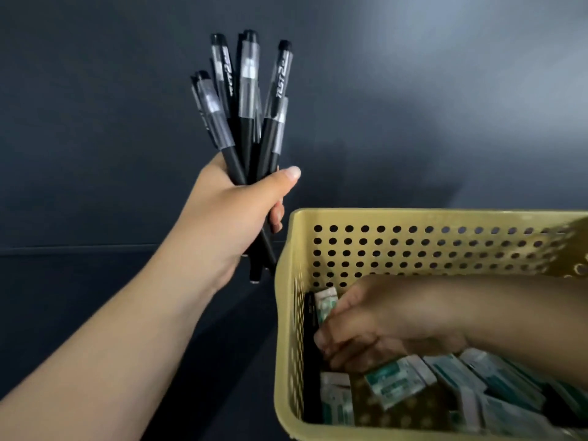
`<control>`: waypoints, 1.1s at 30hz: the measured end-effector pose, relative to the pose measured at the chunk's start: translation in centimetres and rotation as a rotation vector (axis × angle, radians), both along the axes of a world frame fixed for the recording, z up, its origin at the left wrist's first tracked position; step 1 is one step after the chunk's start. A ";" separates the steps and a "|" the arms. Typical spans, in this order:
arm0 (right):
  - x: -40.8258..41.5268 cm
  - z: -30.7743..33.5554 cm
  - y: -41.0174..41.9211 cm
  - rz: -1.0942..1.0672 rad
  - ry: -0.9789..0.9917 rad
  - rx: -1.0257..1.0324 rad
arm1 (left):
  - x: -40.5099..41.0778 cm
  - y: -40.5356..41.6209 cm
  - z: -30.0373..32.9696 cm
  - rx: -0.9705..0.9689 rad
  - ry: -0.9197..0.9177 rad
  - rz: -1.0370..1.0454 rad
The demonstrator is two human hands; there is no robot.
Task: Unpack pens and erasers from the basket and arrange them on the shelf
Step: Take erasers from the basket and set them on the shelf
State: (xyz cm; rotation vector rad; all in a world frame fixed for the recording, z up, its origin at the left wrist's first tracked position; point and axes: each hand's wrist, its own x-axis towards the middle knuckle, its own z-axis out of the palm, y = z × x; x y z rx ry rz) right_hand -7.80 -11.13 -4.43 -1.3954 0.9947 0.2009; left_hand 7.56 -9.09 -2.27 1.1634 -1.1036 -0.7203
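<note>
My left hand (235,211) grips a bunch of several black capped pens (246,100), held upright and fanned out in front of the dark wall, left of the basket. The yellow perforated basket (413,218) stands at the lower right. Inside it lie several white and green erasers (397,381). My right hand (366,326) reaches down into the basket's left end, its fingers curled among the erasers next to a black pen (310,316) that lies against the left wall. What the fingers hold is blurred and hidden.
A dark shelf surface (95,281) runs below and left of the basket, meeting the dark back wall (413,106) along a faint edge. The basket's rim reaches out of view on the right and at the bottom.
</note>
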 end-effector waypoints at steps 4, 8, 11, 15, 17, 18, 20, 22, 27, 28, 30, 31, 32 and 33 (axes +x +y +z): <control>-0.1 -0.7 0.3 -0.120 -0.115 0.097 | -0.8 -0.3 -1.4 0.049 -0.032 0.072; 0.3 -1.5 0.6 -0.290 -0.200 0.118 | -0.7 -0.5 -1.5 0.052 0.056 0.073; 0.5 -1.4 0.3 -0.371 -0.265 0.122 | -0.7 -0.6 -1.6 0.039 0.065 0.056; 0.6 -1.3 0.5 -0.372 -0.275 0.120 | -0.9 -0.5 -1.5 0.035 0.084 0.043; 0.6 -1.2 0.6 -0.334 -0.277 0.118 | -1.0 -0.4 -1.4 0.036 0.085 0.037; 0.6 -1.1 0.6 -0.314 -0.286 0.120 | -1.0 -0.4 -1.4 0.038 0.087 0.036; 0.6 -0.9 0.7 -0.280 -0.318 0.132 | -1.0 -0.4 -1.3 0.041 0.089 0.039; 0.5 -0.5 0.7 -0.248 -0.341 0.138 | -1.1 -0.3 -1.3 0.042 0.081 0.039; 0.1 1.4 0.3 -0.198 -0.379 0.003 | -0.9 0.0 -0.9 0.038 0.057 0.006; -0.2 2.2 0.3 -0.188 -0.397 -0.034 | -0.8 0.0 -0.6 0.031 0.074 -0.007; -0.6 3.9 0.3 -0.168 -0.447 -0.112 | -0.7 0.3 0.0 0.008 0.118 -0.036; -0.7 4.8 0.3 -0.169 -0.479 -0.169 | -0.7 0.5 0.3 -0.008 0.131 -0.046; -0.8 5.4 0.3 -0.185 -0.519 -0.233 | -0.6 0.7 0.7 -0.025 0.137 -0.054; -0.9 5.9 0.2 -0.214 -0.563 -0.294 | -0.6 0.9 1.0 -0.042 0.142 -0.059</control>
